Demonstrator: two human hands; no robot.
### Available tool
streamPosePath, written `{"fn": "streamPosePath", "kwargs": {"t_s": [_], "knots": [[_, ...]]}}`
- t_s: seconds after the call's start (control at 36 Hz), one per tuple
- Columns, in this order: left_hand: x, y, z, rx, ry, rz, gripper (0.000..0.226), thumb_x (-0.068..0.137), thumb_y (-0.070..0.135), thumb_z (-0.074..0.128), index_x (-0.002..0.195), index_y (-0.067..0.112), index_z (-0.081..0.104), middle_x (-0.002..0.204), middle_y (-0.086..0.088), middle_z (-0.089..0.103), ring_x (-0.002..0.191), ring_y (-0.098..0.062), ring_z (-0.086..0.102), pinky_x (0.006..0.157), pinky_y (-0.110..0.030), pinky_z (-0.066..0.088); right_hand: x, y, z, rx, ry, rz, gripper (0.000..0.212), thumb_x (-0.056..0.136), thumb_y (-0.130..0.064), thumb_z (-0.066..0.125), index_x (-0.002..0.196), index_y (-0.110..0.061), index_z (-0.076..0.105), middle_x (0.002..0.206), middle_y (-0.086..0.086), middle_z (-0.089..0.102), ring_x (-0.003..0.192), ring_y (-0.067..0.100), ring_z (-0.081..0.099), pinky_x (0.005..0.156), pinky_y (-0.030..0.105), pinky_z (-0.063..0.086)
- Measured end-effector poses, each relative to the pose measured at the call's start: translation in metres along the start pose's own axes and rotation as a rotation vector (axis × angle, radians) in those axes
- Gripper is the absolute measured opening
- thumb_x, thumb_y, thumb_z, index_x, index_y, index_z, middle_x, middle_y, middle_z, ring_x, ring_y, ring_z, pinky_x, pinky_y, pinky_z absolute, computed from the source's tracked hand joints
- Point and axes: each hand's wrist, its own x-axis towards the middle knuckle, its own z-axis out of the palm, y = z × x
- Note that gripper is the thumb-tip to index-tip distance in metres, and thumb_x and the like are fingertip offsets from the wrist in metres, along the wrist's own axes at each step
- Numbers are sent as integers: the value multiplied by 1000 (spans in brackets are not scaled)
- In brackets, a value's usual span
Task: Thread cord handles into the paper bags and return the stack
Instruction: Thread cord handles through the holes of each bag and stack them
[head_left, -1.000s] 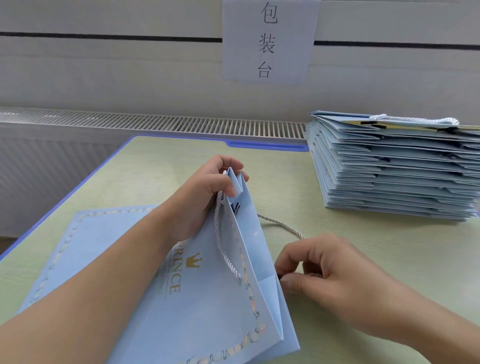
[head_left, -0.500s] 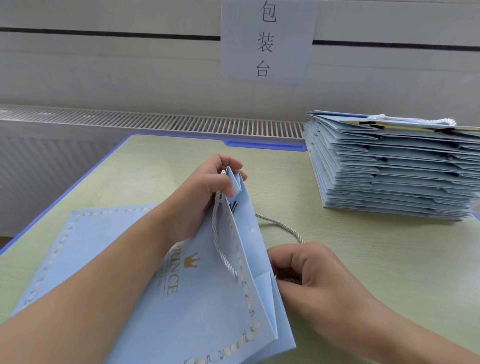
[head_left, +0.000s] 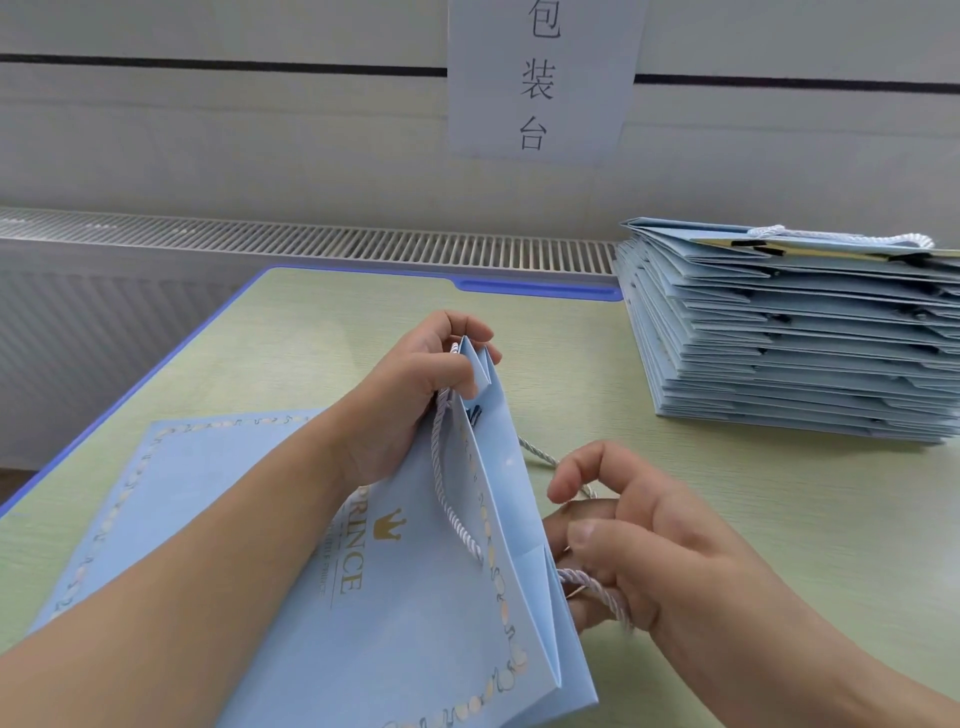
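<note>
A light blue paper bag (head_left: 415, 613) with gold lettering and a beaded border is tilted up on edge in front of me. My left hand (head_left: 415, 395) grips its top far corner, together with the white twisted cord handle (head_left: 449, 499) that loops down the bag's front. My right hand (head_left: 623, 540) is at the bag's near right edge and pinches a second white cord (head_left: 592, 584) coming out from behind the bag. The rest of that cord trails on the table behind my fingers.
A tall stack of flat blue bags (head_left: 789, 343) sits at the back right, with a corded bag on top. Another flat blue bag (head_left: 192, 483) lies under my left forearm on the green table (head_left: 322, 332). A paper sign (head_left: 540, 78) hangs on the wall.
My right hand has come in against the bag's right edge and lifted its fingers, drawing a length of cord out beside the bag. My left hand keeps its hold.
</note>
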Motion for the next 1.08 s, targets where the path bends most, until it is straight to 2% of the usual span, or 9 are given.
{"fn": "streamPosePath", "kwargs": {"t_s": [0.11,0.19,0.25,0.36,0.53,0.64,0.83,0.97,1.08], "knots": [[0,-1,0,9,-3,0,49,51,4,46,99,15,52,95,-2,57,69,-15,51,60,-27,43,-2,2,3,-254,-22,-94,38,63,-35,63,101,-37,61,71,7,60,61,17,56,58,23,47],[1,-3,1,23,-6,5,50,50,4,46,99,15,53,95,-2,57,72,-14,51,60,-26,43,0,3,6,-439,-10,-103,36,68,-30,59,103,-30,68,82,12,69,71,39,59,69,46,50],[1,-3,0,30,-11,8,51,50,3,46,99,15,53,94,-2,58,73,-15,51,59,-26,43,2,2,7,-484,-24,-23,37,70,-17,53,100,-23,73,93,20,71,75,39,62,79,52,51],[1,-4,-1,34,-30,9,54,48,1,45,100,14,52,94,-2,58,70,-14,53,54,-22,45,4,4,6,-612,-57,53,35,74,-10,50,96,-24,74,78,10,70,65,16,49,62,29,41],[0,-3,-1,29,-46,3,54,48,0,44,100,12,50,96,-4,56,71,-16,53,54,-23,45,7,4,7,-775,-8,38,20,83,-11,55,86,-20,72,76,4,71,63,11,54,66,34,51],[0,-3,0,30,-45,6,54,48,1,45,101,12,50,96,-4,57,69,-14,53,52,-21,45,7,4,9,-861,18,-1,14,84,-16,54,85,-19,67,77,9,68,64,27,57,67,41,52],[0,-2,0,25,-42,1,53,48,1,45,99,13,51,96,-4,56,66,-14,53,50,-21,44,5,0,12,-1017,6,-33,13,93,-18,49,87,-26,57,80,-15,51,68,0,44,65,17,36],[0,-3,1,36,-45,1,51,49,1,46,99,14,51,95,-3,56,65,-11,53,50,-19,45,7,10,13,-1077,68,-89,10,90,-15,52,90,-23,58,122,-29,39,111,-1,45,88,34,45],[1,-4,0,49,-39,-1,52,49,2,46,99,14,51,96,-4,56,68,-13,53,51,-19,45,6,13,11,-1199,101,-141,11,93,-18,50,96,-24,59,149,-28,13,136,-4,6,107,26,26]]}}
